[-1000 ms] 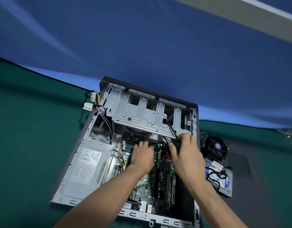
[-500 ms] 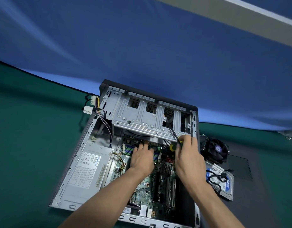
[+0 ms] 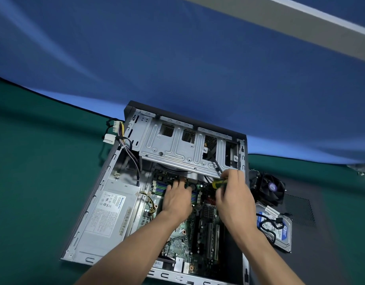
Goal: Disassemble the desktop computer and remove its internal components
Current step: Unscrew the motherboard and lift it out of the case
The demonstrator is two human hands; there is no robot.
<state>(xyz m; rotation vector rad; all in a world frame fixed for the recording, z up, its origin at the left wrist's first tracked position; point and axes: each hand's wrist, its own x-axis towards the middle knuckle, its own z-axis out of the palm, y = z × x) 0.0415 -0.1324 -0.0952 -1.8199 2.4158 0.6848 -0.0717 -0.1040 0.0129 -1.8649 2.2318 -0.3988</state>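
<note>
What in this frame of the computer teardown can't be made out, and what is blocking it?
- Head view: the screwdriver tip and any screw it meets are hidden by the right hand and the drive cage.
- What the left hand fingertips touch on the motherboard is covered by the hand.
- The power supply label text is too small to read.
- The case near edge is cut off by the frame bottom.

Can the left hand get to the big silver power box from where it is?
Probably yes. The left hand rests on the motherboard, right beside the power supply. The supply's top is bare and the case is open above it. Only some yellow and black wires lie between them.
</note>
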